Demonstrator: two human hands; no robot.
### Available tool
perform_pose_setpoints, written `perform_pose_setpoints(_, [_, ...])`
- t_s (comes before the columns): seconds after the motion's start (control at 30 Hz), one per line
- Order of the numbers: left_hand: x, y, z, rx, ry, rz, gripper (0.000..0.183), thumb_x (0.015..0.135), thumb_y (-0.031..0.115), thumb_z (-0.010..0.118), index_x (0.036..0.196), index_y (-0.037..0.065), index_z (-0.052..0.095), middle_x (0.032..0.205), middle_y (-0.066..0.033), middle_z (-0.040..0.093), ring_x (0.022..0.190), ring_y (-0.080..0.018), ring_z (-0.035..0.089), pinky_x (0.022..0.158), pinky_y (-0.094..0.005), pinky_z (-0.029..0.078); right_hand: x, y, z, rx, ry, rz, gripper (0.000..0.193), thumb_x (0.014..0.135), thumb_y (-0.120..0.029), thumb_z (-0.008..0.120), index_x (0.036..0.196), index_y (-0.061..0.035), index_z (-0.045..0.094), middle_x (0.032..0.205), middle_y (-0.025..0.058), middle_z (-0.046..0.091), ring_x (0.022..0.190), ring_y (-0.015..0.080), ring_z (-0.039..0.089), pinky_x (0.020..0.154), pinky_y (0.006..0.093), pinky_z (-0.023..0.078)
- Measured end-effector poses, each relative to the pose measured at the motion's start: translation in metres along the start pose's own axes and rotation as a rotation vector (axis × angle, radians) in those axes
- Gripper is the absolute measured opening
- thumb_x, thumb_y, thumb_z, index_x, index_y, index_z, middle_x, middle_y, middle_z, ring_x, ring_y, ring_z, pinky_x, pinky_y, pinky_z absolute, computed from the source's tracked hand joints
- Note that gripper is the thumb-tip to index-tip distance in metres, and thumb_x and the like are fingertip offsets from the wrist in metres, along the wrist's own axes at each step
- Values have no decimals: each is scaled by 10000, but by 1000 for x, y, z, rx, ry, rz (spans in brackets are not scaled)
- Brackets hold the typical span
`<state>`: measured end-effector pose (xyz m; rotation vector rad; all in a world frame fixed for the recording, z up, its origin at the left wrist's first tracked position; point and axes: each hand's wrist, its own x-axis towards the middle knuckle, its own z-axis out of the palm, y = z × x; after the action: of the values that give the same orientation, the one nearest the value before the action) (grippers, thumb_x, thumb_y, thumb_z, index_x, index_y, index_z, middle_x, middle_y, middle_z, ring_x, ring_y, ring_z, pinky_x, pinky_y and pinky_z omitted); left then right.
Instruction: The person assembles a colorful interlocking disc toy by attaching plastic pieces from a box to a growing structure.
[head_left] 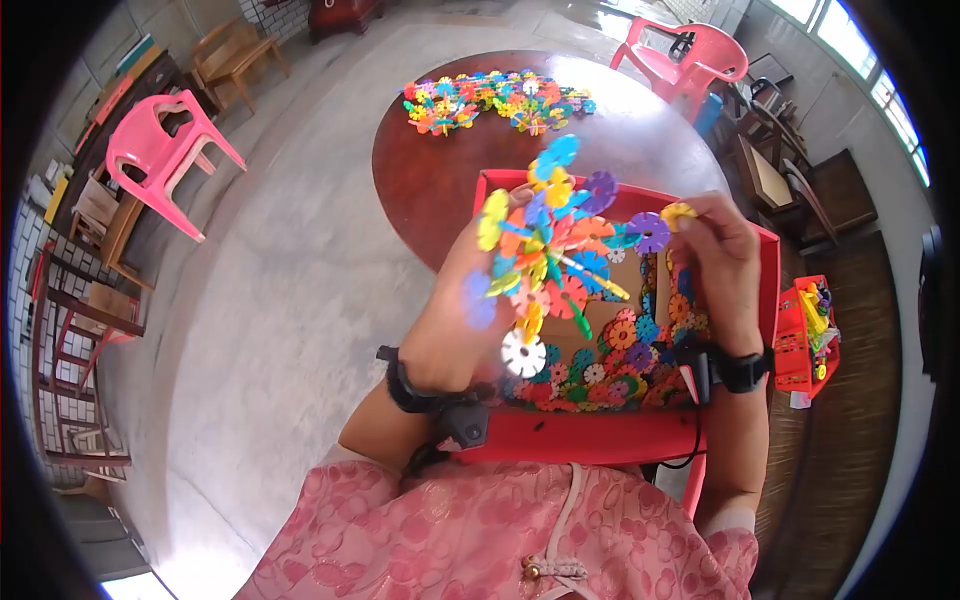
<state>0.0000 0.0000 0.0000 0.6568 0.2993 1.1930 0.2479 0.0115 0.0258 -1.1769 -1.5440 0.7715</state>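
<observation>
A many-coloured cluster of interlocking plastic flower discs (570, 232) is held up over a red box (620, 436). My left hand (448, 315) grips it from the left, its fingers mostly hidden behind the discs. At the cluster's right end sticks out a purple disc (650, 232). Right beside it, my right hand (725, 262) pinches a yellow disc (677, 215) between thumb and fingers; whether the two discs are joined I cannot tell. Many loose discs (600, 372) in several colours lie in the box below, over a brown cardboard-like surface.
The box sits at the near side of a round brown table (420, 190). Another built-up mass of discs (500, 100) lies on the table's far side. Pink plastic chairs (165, 150) stand around. A red basket of toys (800, 345) is at the right.
</observation>
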Motion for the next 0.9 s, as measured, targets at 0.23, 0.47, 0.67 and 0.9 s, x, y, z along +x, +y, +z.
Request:
perform_pose_setpoints(0.23, [2, 8, 12, -70, -84, -207, 432, 998, 335, 435, 1312, 42, 476, 1204, -99, 597, 1045, -198, 630, 780, -356, 571, -7, -53, 11, 63, 22, -160, 83, 885, -11, 621, 967, 3, 620, 801, -10, 616, 656, 31, 529, 604, 184, 440])
perform_pose_setpoints(0.47, [-8, 7, 33, 86, 179, -93, 316, 932, 198, 571, 1189, 16, 540, 1114, -79, 630, 1022, -167, 624, 874, -307, 523, -3, -62, 20, -147, -81, -174, 81, 855, 12, 621, 933, 31, 611, 780, 36, 615, 660, 63, 559, 599, 214, 443])
perform_pose_setpoints(0.67, [1, 8, 20, 183, -6, -173, 349, 949, 245, 501, 1179, -16, 535, 1166, -115, 596, 1080, -188, 600, 952, -335, 486, -6, -65, 21, -320, -96, -259, 110, 803, 48, 620, 912, 37, 611, 775, 55, 614, 669, 95, 571, 613, 230, 449])
perform_pose_setpoints(0.9, [7, 4, 12, 207, -7, -118, 255, 937, 184, 531, 1106, -5, 556, 1053, -91, 638, 954, -157, 646, 858, -301, 531, -14, -63, 18, -252, -54, -214, 102, 801, 60, 611, 901, 37, 606, 776, 52, 603, 643, 89, 554, 589, 228, 439])
